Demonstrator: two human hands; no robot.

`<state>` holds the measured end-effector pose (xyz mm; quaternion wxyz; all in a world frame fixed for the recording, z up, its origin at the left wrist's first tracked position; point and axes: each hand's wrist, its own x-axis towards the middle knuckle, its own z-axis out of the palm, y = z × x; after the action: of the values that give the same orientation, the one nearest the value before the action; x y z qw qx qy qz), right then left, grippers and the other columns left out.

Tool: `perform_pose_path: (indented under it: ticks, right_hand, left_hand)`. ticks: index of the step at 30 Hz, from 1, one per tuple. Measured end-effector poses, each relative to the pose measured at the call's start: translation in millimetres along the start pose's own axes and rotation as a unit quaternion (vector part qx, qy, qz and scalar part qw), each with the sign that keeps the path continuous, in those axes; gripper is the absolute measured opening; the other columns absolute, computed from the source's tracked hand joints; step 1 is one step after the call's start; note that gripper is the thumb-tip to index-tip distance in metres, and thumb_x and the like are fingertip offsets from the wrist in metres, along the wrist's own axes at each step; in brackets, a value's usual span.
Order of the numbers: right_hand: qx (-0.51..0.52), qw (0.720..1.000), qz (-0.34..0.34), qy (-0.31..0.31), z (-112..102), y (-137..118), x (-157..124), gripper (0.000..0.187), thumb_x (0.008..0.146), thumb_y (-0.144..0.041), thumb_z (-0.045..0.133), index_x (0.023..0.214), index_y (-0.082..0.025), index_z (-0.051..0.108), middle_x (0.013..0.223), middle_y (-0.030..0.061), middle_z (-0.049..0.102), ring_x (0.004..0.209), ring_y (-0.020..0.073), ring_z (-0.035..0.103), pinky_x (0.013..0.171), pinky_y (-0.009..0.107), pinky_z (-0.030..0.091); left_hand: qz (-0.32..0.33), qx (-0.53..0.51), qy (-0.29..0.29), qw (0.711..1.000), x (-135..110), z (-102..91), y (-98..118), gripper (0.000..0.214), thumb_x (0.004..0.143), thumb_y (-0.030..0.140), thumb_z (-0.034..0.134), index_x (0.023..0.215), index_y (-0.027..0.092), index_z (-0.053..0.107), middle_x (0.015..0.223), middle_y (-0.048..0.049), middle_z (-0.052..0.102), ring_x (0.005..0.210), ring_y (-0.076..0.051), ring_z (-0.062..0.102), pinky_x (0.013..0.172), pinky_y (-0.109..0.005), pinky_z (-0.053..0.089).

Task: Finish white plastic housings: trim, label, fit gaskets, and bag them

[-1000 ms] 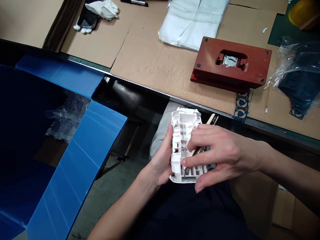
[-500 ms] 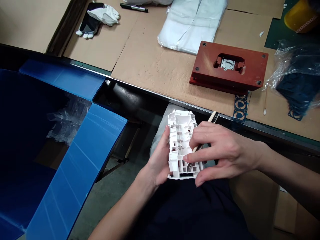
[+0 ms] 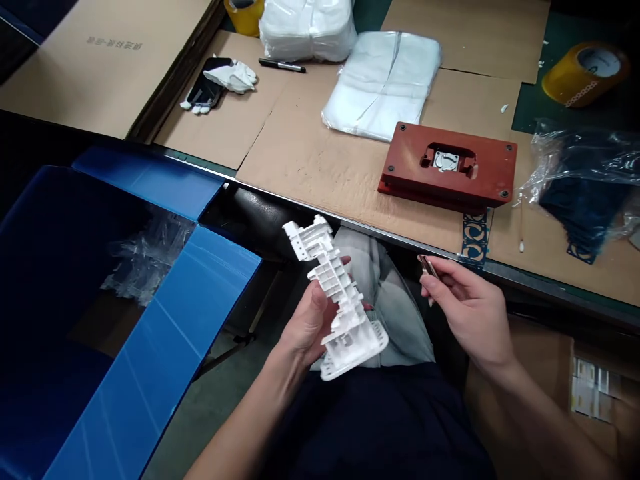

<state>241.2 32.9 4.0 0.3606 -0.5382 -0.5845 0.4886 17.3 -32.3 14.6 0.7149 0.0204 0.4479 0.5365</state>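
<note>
My left hand (image 3: 306, 323) grips a white moulded plastic part (image 3: 336, 297) with many ribs and pockets, held tilted over my lap. My right hand (image 3: 467, 308) is off the part, to its right, fingers pinched on a thin stick-like tool (image 3: 427, 265) whose dark tip points up toward the bench edge. Most of that tool is hidden in my fingers. On the cardboard-covered bench above lies a red-brown fixture block (image 3: 449, 167) with a small metal piece in its recess.
An open blue plastic crate (image 3: 165, 320) with clear bags inside stands at left. On the bench: clear bag stacks (image 3: 383, 83), a phone and white glove (image 3: 220, 80), a marker (image 3: 281, 65), a yellow tape roll (image 3: 583, 70), a bag of dark gaskets (image 3: 587, 200).
My right hand has lifted off the white part and drawn away right with the tool. My left hand has turned the part edge-on and tilted it. The view has shifted up the bench.
</note>
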Motion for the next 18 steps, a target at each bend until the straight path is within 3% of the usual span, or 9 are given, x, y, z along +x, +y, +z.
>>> perform_pose_path:
  ticks: [2,4,7,10,13,16,18]
  right_hand:
    - [0.032,0.998,0.043,0.012,4.1,6.1,-7.6,0.029,0.090,-0.033,0.072,0.117,-0.020,0.074,0.082,0.0022,0.069,0.067,0.0148,0.064,0.060,0.028,0.057]
    - [0.063,0.995,0.069,0.021,7.9,9.9,-14.1,0.031,0.090,-0.033,0.073,0.118,-0.020,0.073,0.076,0.0007,0.067,0.064,0.0141,0.062,0.056,0.026,0.054]
    - [0.090,0.992,0.077,0.035,13.2,9.9,-23.4,0.031,0.091,-0.034,0.072,0.119,-0.022,0.072,0.079,0.0005,0.068,0.061,0.0125,0.060,0.055,0.026,0.053]
    - [0.043,0.996,0.060,0.041,17.9,1.7,-33.7,0.033,0.094,-0.034,0.068,0.126,-0.024,0.070,0.098,0.0049,0.073,0.073,0.0145,0.066,0.065,0.027,0.058]
    - [-0.034,0.999,0.007,0.022,21.6,-13.2,-43.3,0.034,0.097,-0.033,0.064,0.130,-0.027,0.069,0.119,0.0071,0.071,0.099,0.0181,0.069,0.082,0.028,0.058]
    - [-0.092,0.994,-0.054,-0.005,24.3,-29.0,-49.3,0.038,0.094,-0.035,0.069,0.131,-0.027,0.068,0.108,0.0049,0.070,0.087,0.0143,0.067,0.073,0.022,0.057]
    - [-0.127,0.988,-0.087,-0.012,26.3,-36.8,-50.8,0.042,0.092,-0.038,0.072,0.131,-0.023,0.068,0.094,0.0031,0.067,0.073,0.0118,0.062,0.066,0.022,0.055]
  left_hand:
    - [0.012,0.004,0.022,1.000,0.7,5.2,0.4,0.088,0.049,0.059,0.094,0.123,0.020,0.064,0.090,-0.0044,0.075,0.086,-0.030,0.076,0.089,-0.046,0.060]
    - [0.023,0.011,0.056,0.998,0.8,10.8,0.2,0.071,0.054,0.036,0.098,0.114,0.018,0.066,0.090,-0.0037,0.076,0.080,-0.025,0.076,0.086,-0.040,0.062]
    - [0.040,0.000,0.124,0.992,-0.1,17.9,-2.0,0.061,0.063,0.010,0.089,0.118,0.017,0.065,0.090,-0.0045,0.077,0.076,-0.023,0.075,0.084,-0.041,0.063]
    - [0.082,-0.041,0.183,0.979,-0.8,22.8,-5.2,0.064,0.068,0.005,0.081,0.128,0.017,0.062,0.087,-0.0049,0.078,0.087,-0.028,0.076,0.088,-0.046,0.062]
    - [0.156,-0.056,0.174,0.971,-1.4,27.2,-7.2,0.067,0.071,0.004,0.077,0.134,0.021,0.061,0.106,-0.0082,0.078,0.109,-0.032,0.072,0.097,-0.048,0.059]
    - [0.250,-0.032,0.136,0.958,-2.6,32.0,-7.4,0.064,0.076,0.005,0.074,0.135,0.024,0.061,0.124,-0.0099,0.074,0.123,-0.034,0.066,0.102,-0.049,0.057]
    - [0.299,-0.013,0.141,0.944,-4.2,34.8,-7.4,0.064,0.077,0.005,0.075,0.136,0.027,0.061,0.127,-0.0093,0.073,0.124,-0.034,0.065,0.103,-0.050,0.056]
